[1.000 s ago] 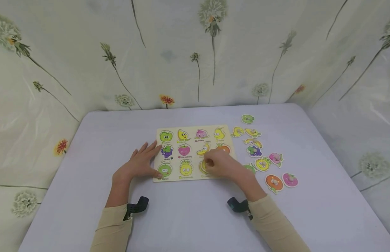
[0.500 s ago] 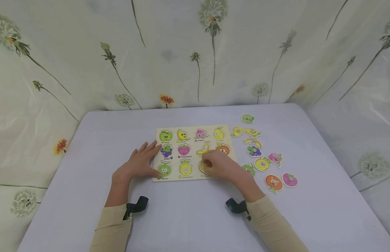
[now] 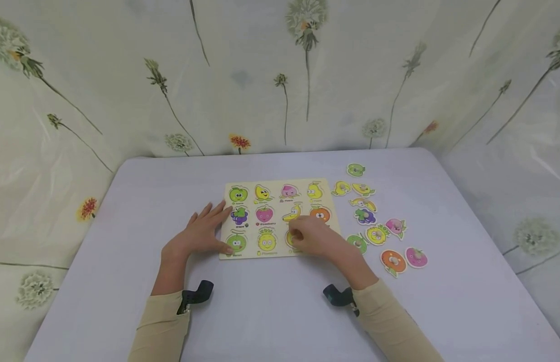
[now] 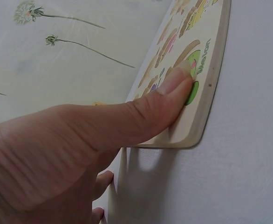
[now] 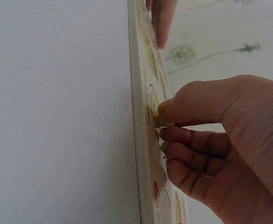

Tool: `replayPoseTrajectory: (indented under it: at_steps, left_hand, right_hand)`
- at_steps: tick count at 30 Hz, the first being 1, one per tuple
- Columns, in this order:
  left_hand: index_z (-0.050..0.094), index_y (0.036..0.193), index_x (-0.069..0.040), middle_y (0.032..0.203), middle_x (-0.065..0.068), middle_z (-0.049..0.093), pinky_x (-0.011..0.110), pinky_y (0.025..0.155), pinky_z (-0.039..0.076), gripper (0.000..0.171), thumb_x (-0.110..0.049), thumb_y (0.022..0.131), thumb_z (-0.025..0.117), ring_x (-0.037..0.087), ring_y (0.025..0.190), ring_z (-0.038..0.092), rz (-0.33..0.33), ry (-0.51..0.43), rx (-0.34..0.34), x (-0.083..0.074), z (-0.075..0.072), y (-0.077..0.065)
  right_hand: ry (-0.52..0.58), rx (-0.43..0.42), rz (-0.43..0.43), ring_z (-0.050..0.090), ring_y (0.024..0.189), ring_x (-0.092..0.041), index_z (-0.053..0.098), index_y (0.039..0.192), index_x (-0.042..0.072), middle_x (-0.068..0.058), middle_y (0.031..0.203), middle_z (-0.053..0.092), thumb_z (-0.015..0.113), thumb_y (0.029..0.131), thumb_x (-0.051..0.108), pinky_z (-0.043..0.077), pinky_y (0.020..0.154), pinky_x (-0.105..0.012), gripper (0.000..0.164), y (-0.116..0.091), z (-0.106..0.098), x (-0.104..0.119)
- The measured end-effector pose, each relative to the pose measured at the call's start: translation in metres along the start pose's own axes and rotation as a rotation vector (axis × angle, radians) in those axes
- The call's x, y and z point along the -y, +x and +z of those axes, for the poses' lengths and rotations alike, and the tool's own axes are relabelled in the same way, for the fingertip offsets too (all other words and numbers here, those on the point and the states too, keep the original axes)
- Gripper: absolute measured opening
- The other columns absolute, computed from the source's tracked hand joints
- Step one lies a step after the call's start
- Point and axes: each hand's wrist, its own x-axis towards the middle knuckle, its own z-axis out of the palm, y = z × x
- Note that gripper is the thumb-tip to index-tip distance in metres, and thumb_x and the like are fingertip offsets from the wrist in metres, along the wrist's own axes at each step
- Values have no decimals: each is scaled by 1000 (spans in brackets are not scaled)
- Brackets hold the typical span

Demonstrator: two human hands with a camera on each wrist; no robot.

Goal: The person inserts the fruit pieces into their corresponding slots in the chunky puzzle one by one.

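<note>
A wooden fruit puzzle board (image 3: 277, 213) lies flat on the table, printed with rows of fruit pictures. My left hand (image 3: 200, 234) rests on its left edge, fingers spread; in the left wrist view the thumb (image 4: 174, 86) presses beside the word "Melon". My right hand (image 3: 318, 236) is over the lower row, right of the pineapple picture (image 3: 267, 241). There it pinches a yellow fruit puzzle piece (image 3: 290, 239) by its small knob, between thumb and curled fingers. The right wrist view shows the fingertips close against the board; they hide most of the piece.
Loose knobbed pieces lie right of the board: a green one (image 3: 355, 170), banana (image 3: 363, 204), grapes (image 3: 365, 216), pineapple (image 3: 377, 235), peach (image 3: 395, 227), orange (image 3: 393, 262), strawberry (image 3: 416, 257) and several others. A flower-patterned curtain (image 3: 261, 100) hangs behind the white table (image 3: 270, 311).
My right hand has shifted very slightly left over the same spot on the board. The left hand stays in place, and the loose pieces have not moved.
</note>
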Motion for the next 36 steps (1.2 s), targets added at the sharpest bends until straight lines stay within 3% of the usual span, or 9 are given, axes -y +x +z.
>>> replayPoseTrajectory:
  at_steps: [13, 22, 36]
  left_hand:
    - [22, 160, -24, 170, 2, 9, 66, 123, 1, 119, -55, 65, 87, 36, 157, -2, -1, -2, 2, -4, -3, -1]
    - [21, 160, -24, 170, 2, 8, 65, 123, 0, 118, -54, 66, 87, 36, 157, -2, -3, 4, 4, -7, -6, -1]
    - [21, 160, -22, 170, 4, 8, 66, 122, 1, 117, -55, 67, 85, 38, 156, -2, 16, -3, 12, -2, -3, -3]
  right_hand:
    - [44, 20, 49, 54, 80, -13, 69, 97, 20, 6, 81, 59, 65, 91, 16, 45, 68, -28, 9, -2, -6, -4]
    - [34, -16, 105, 54, 76, -14, 72, 106, 18, 1, 80, 58, 64, 90, 16, 44, 62, -29, 17, -5, -16, -14]
    - [9, -16, 158, 55, 85, -18, 70, 110, 16, -1, 87, 59, 64, 91, 17, 45, 70, -30, 20, -10, -28, -27]
